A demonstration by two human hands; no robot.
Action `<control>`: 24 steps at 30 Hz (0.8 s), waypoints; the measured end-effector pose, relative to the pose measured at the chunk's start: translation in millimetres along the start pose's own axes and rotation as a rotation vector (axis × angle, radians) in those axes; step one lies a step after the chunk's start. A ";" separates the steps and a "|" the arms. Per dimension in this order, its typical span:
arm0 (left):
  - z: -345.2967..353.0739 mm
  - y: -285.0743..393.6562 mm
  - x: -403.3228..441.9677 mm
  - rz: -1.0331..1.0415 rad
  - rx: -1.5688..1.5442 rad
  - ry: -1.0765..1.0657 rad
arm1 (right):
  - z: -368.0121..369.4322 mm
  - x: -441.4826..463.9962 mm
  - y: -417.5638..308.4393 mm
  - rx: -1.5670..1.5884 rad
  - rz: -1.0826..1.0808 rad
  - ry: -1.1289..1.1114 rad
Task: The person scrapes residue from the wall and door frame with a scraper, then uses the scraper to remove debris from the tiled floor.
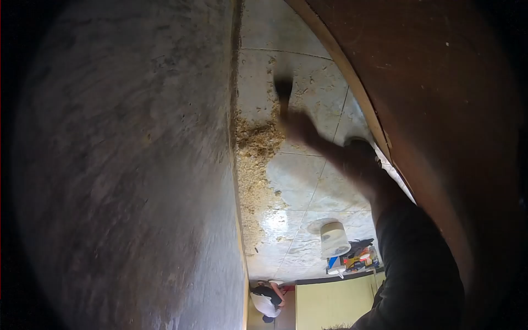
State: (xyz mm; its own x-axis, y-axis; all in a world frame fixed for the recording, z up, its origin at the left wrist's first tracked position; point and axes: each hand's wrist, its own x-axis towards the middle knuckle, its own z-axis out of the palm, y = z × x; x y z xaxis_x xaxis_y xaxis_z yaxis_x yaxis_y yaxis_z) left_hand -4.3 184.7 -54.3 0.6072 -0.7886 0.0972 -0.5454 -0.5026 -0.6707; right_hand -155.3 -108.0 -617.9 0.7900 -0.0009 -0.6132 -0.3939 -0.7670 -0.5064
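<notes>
My right hand (298, 127) reaches in from the lower right and is closed around a short brush (284, 91). Both are smeared by motion; the brush has a dark, wide head and what looks like a lighter handle. Its dark end points away from my hand, over the tiled floor (300, 176). Right beside my hand, a heap of pale shavings or chips (258, 140) lies along the foot of the grey wall (154, 165). A thinner trail of these chips runs down along the wall, and loose crumbs lie scattered around the brush. My left hand is out of view.
A brown panel (440, 82) with a curved edge bounds the right side. Farther off stand a whitish bucket (334, 239) and a cluster of tools (355, 261), beside a pale yellow panel (335, 302). Another person (268, 300) appears upside down at the bottom.
</notes>
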 end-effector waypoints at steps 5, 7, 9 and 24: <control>-11.9 -4.8 -5.2 0.025 0.015 0.014 | 60.4 -117.1 -58.3 0.293 -0.176 -0.030; -15.0 -3.9 -10.4 0.034 0.017 0.007 | -1.6 -69.4 -35.2 0.216 -0.146 0.044; -18.3 -1.3 -16.4 0.028 0.021 0.003 | -65.1 -9.8 -10.8 0.077 -0.131 0.362; -31.0 6.2 -47.5 0.017 0.022 0.017 | 45.9 -122.9 -43.6 0.149 -0.273 0.016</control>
State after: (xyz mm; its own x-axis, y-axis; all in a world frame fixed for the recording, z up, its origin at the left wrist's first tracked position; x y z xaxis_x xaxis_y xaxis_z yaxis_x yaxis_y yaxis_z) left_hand -54.4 208.0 -40.3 0.5878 -0.8030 0.0985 -0.5422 -0.4813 -0.6887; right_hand -256.9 -45.0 -548.3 0.8830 0.1810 -0.4331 -0.2297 -0.6380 -0.7350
